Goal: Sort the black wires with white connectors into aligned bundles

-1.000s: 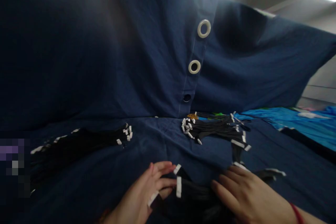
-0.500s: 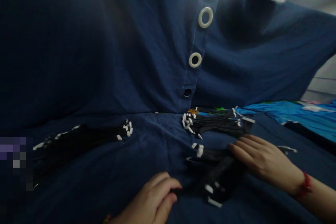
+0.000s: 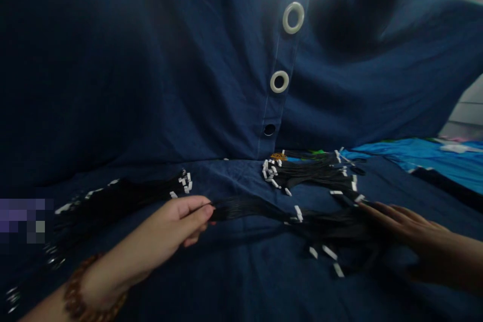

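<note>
Dark navy cloth and its surroundings
The dark navy woven cloth (image 3: 151,85) rises behind, with two white plastic ring eyelets (image 3: 293,17) in a stitched band. A heap of white-tipped black cords (image 3: 113,201) lies left, a second bundle (image 3: 313,173) lies behind, and a bright blue fabric (image 3: 415,158) lies at the right.

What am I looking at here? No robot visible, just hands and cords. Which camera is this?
There is no machine: a person works with two bare hands, filmed by one camera worn on the head, looking forward and down. The left hand, with a bead bracelet on its wrist, pinches one end of a stretched bundle of black cords with white tips. The right hand lies open on the other end. Two more lie on the dark blue cloth: the left bundle and the far bundle. The cloth rises behind, with white eyelets. A light blue cloth lies at right.
</note>
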### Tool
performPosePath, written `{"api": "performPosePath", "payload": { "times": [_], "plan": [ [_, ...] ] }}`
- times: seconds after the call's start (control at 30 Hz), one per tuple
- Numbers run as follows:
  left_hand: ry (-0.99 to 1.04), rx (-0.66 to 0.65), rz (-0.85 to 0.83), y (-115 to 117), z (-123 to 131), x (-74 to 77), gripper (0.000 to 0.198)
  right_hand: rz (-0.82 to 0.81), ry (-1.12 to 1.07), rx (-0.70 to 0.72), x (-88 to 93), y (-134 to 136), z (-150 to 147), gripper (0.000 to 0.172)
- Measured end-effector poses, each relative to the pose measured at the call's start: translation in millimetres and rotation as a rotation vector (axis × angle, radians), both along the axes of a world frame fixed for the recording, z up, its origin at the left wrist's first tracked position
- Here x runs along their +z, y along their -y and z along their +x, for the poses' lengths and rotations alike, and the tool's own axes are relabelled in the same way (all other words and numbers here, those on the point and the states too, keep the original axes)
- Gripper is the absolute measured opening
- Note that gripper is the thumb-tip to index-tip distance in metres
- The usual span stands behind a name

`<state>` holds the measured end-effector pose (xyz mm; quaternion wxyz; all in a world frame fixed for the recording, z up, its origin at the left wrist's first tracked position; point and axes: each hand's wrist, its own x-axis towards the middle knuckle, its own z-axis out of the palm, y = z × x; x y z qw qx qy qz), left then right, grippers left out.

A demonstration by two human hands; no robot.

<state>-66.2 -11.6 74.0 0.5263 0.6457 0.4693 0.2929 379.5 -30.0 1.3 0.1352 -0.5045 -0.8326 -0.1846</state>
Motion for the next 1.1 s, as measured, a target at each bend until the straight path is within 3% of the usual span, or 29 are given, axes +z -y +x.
{"api": "performPosePath", "payload": {
  "times": [0.07, 0.1, 0.23, 0.27, 0.33, 0.4, 0.47, 0.6, 0.73, 0.83, 0.93, 1.1],
  "plan": [
    [0.048, 0.003, 0.024, 7, -3, 12.0, 0.031, -0.026, -0.009, 0.033, 10.7, 15, -29, 0.086],
    [0.086, -0.002, 0.023, 12, -3, 16.6, 0.03, -0.137, -0.053, 0.029, 17.6, 21, -52, 0.086],
    [0.269, 0.002, -0.084, 22, -3, 27.2, 0.026, -0.463, -0.512, 0.211, 36.8, 27, -158, 0.085],
    [0.27, 0.025, -0.091, 22, -4, 28.3, 0.027, -0.65, -0.643, 0.224, 37.3, 25, -176, 0.078],
    [0.104, 0.071, -0.045, 18, -9, 28.3, 0.03, -0.808, -0.706, 0.211, 35.4, 18, -193, 0.051],
    [-0.221, 0.056, 0.023, 13, -16, 24.7, 0.032, -0.874, -0.71, 0.164, 33.4, 13, -189, 0.043],
    [-0.562, -0.025, 0.149, 10, -20, 16.8, 0.032, -0.848, -0.688, 0.116, 33.9, 12, -172, 0.047],
    [-0.956, -0.128, 0.493, 18, -9, -4.6, 0.029, -0.586, -0.553, -0.018, 34.9, 12, -129, 0.039],
    [-1.064, -0.208, 0.422, 36, 19, -18.6, 0.031, -0.358, -0.394, -0.129, 22.9, -5, -95, 0.04],
    [-1.124, -0.204, 0.383, 42, 32, -28.1, 0.03, -0.405, -0.303, -0.074, 12.7, -22, -77, 0.033],
    [-1.175, -0.183, 0.387, 35, 32, -38.7, 0.034, -0.477, -0.257, -0.036, 8.9, -32, -69, 0.024],
    [-1.22, -0.082, 0.51, 17, 21, -47.3, 0.03, -0.266, -0.338, -0.158, 11.7, -31, -65, 0.022]
  ]
}}
